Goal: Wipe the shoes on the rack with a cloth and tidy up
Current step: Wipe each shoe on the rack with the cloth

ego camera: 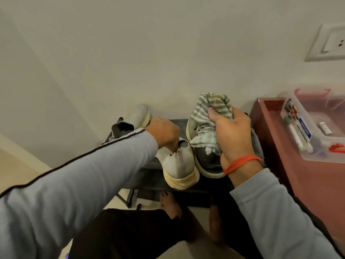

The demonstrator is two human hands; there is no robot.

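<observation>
A dark shoe rack stands against the wall. A grey knit shoe with a yellowed sole sits at the middle of its top shelf, heel toward me; my left hand grips its collar. Its mate lies at the back left, with a dark sock-like piece beside it. To the right lies a dark shoe with a pale sole. My right hand holds a bunched grey-and-white striped cloth over that dark shoe.
A reddish wooden cabinet stands right of the rack, with a clear plastic box of small items on it. A wall socket is at upper right. My bare feet stand on the floor in front of the rack.
</observation>
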